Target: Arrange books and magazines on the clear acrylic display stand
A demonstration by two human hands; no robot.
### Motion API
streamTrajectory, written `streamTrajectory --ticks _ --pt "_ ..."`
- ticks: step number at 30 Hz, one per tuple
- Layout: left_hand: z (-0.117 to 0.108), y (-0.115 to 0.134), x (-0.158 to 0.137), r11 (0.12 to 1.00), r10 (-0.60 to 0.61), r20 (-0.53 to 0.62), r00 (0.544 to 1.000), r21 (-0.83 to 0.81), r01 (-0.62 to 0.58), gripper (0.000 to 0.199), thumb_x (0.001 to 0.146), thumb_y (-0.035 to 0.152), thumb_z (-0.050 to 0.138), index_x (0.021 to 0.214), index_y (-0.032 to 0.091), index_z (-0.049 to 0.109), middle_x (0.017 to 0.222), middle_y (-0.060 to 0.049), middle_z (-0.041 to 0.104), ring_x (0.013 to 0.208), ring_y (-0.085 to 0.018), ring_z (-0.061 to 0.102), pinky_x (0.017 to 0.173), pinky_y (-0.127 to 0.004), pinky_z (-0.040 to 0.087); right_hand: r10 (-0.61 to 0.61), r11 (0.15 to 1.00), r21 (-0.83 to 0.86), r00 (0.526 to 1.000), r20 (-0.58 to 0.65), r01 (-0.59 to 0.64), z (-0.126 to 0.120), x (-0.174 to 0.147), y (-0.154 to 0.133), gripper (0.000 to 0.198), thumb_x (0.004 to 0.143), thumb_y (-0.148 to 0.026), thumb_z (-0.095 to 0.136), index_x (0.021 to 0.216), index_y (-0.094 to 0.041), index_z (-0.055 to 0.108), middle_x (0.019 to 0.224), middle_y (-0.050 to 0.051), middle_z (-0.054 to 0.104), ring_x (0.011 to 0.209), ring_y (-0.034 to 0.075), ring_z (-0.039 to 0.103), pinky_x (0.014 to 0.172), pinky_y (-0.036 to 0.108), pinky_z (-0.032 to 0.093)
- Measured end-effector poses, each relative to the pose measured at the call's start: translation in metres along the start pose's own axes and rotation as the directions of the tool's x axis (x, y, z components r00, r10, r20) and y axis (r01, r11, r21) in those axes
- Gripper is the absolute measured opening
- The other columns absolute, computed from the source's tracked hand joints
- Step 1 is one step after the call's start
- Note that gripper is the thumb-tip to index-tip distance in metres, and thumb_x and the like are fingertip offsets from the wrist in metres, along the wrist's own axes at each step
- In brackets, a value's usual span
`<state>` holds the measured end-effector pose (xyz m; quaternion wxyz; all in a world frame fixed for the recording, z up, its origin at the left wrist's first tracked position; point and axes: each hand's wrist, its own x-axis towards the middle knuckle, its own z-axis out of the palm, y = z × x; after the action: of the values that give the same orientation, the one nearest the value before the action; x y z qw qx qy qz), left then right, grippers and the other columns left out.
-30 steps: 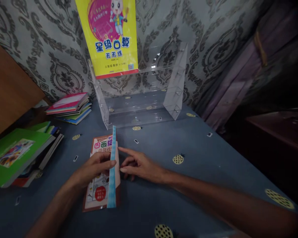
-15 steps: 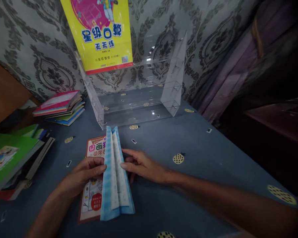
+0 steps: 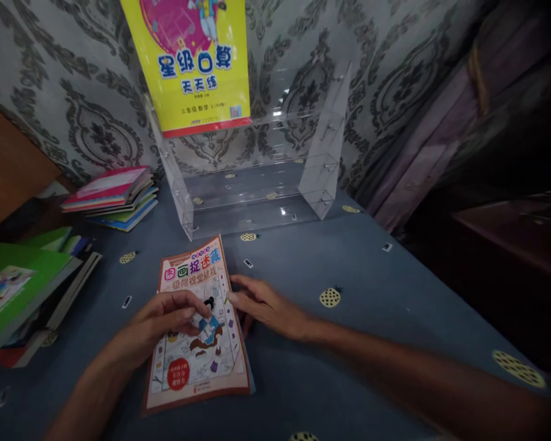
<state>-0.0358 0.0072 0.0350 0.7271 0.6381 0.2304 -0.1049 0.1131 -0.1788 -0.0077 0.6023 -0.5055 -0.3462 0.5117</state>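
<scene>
A brown-bordered picture-puzzle book [image 3: 197, 373] lies front cover up on the table, slightly tilted, with a sliver of blue showing at its lower right edge. Over the middle of the cover, my left hand [image 3: 168, 318] has its index finger stretched out and its thumb apart, touching the drawn figure. At the book's right edge my right hand [image 3: 261, 306] is closed, thumb on top, with the other fingers partly hidden beside and under the edge.
Behind the book stands a clear acrylic rack [image 3: 321, 153], with a yellow workbook [image 3: 202, 98] upright on its left. Two book piles are at the left, a far pink-topped one [image 3: 110, 190] and a nearer green-topped one [image 3: 32, 263]. A patterned curtain [image 3: 395, 92] hangs behind the table [image 3: 395, 331].
Folded-back blue and white pages have gone down, and the whole front cover now shows. My left hand has let go of the pages and its fingers have stretched over the cover.
</scene>
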Motion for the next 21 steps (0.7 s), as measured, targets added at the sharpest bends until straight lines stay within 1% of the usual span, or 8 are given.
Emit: streamTrajectory --ticks 3,6,9,11,12,15,19,21 --pt "0.001 -0.002 0.000 0.998 0.053 -0.037 0.998 0.039 -0.052 0.035 0.073 0.050 0.080 0.091 0.020 0.076 0.096 -0.008 0.073 0.087 -0.020 0.068 0.072 -0.028 0.056 0.013 1.000 0.014 1.000 0.001 -0.013 0.001 0.000 0.003 0.054 0.087 -0.053 0.071 0.125 -0.017 0.056 0.090 0.005 0.072 0.077 0.017 0.070 0.064 0.028 0.057" --pt "-0.006 -0.004 0.002 0.978 0.160 -0.204 0.966 0.164 -0.127 0.037 0.076 0.051 0.076 0.096 0.020 0.073 0.096 -0.008 0.072 0.087 -0.021 0.066 0.068 -0.028 0.053 0.018 1.000 0.014 1.000 -0.005 -0.018 0.000 0.000 0.007 0.048 0.087 -0.045 0.072 0.123 -0.018 0.055 0.100 0.007 0.073 0.086 0.019 0.072 0.073 0.034 0.058" --pt "-0.022 -0.007 0.004 0.887 0.371 -0.443 0.816 0.428 -0.172 0.041 0.075 0.051 0.075 0.102 0.021 0.070 0.106 -0.008 0.071 0.098 -0.026 0.065 0.077 -0.032 0.053 0.000 1.000 0.002 1.000 -0.009 0.000 -0.001 0.002 0.012 0.045 0.088 -0.044 0.070 0.122 -0.019 0.055 0.101 0.007 0.074 0.089 0.021 0.073 0.077 0.037 0.058" --pt "-0.035 -0.011 0.007 0.816 0.483 -0.505 0.715 0.555 -0.159 0.047 0.073 0.051 0.075 0.108 0.021 0.067 0.116 -0.010 0.068 0.113 -0.031 0.062 0.090 -0.038 0.051 -0.018 1.000 0.002 1.000 -0.006 0.018 -0.002 0.003 0.013 0.048 0.088 -0.047 0.070 0.124 -0.019 0.055 0.101 0.007 0.075 0.090 0.022 0.073 0.077 0.037 0.057" --pt "-0.040 -0.013 0.009 0.804 0.503 -0.513 0.695 0.574 -0.158 0.051 0.073 0.052 0.074 0.111 0.020 0.064 0.119 -0.012 0.067 0.118 -0.033 0.060 0.095 -0.041 0.050 -0.024 1.000 0.001 1.000 -0.005 0.024 -0.003 0.003 0.013 0.050 0.088 -0.048 0.070 0.126 -0.019 0.055 0.100 0.007 0.075 0.090 0.022 0.073 0.076 0.037 0.057" --pt "-0.050 -0.017 0.013 0.860 0.451 -0.538 0.712 0.474 -0.187 0.070 0.071 0.056 0.073 0.124 0.016 0.054 0.120 -0.015 0.067 0.119 -0.034 0.061 0.098 -0.047 0.049 -0.027 1.000 0.008 1.000 -0.016 0.027 -0.002 0.002 0.010 0.056 0.086 -0.050 0.072 0.130 -0.020 0.054 0.099 0.007 0.075 0.088 0.022 0.073 0.078 0.038 0.056" --pt "-0.048 -0.013 0.010 0.945 0.319 -0.616 0.720 0.260 -0.197 0.088 0.064 0.054 0.079 0.136 0.015 0.045 0.114 -0.015 0.070 0.107 -0.033 0.068 0.082 -0.042 0.055 -0.037 0.998 0.053 0.999 -0.025 0.038 0.000 0.000 0.005 0.059 0.085 -0.053 0.072 0.130 -0.020 0.054 0.102 0.007 0.075 0.084 0.020 0.072 0.081 0.040 0.056" --pt "-0.044 -0.008 0.006 0.969 0.247 -0.591 0.768 0.151 -0.196 0.086 0.062 0.052 0.083 0.132 0.015 0.050 0.110 -0.014 0.073 0.097 -0.032 0.072 0.073 -0.038 0.055 -0.050 0.996 0.068 0.998 -0.029 0.052 0.001 -0.001 0.003 0.059 0.085 -0.053 0.072 0.131 -0.021 0.053 0.105 0.008 0.074 0.086 0.020 0.072 0.085 0.041 0.056"
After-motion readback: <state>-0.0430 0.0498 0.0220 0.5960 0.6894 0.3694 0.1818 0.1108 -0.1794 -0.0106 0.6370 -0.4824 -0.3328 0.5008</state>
